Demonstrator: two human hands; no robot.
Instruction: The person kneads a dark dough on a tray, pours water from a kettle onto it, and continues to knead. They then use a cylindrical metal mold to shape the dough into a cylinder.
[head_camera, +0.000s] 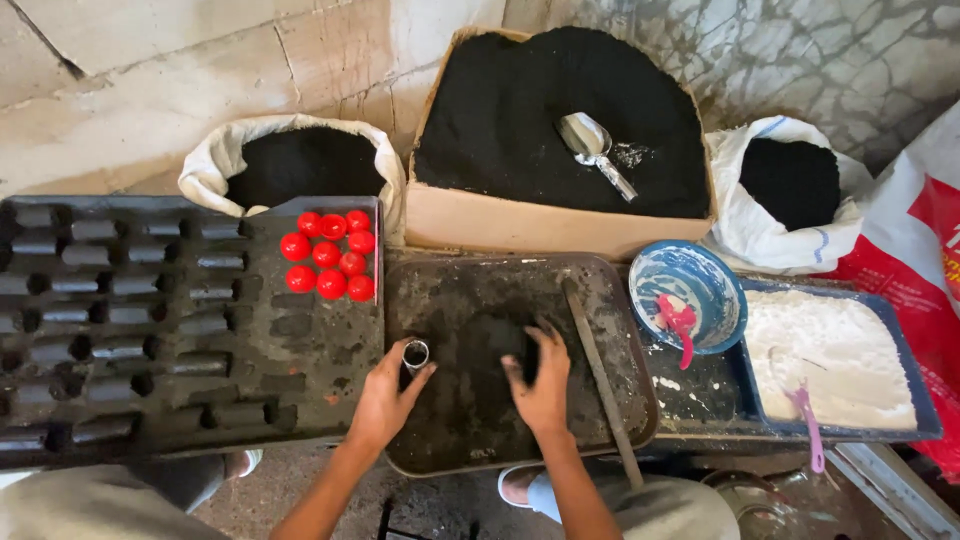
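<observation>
Red-white printed sack, far right

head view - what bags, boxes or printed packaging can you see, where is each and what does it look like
Cardboard box: back centre, brown, open, heaped with black powder, metal scoop on top.
Left sack: back left, white, rim rolled down, black powder inside.
Right sack: back right, white with a thin blue line, black powder inside.
Printed bag: far right edge, white and red, partly cut off.
No screens or signs.

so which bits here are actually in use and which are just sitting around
In use:
left hand holding small tube
right hand on black powder
dark tray

Lying about:
rod
red caps
scoop in box
blue bowl
white powder
</observation>
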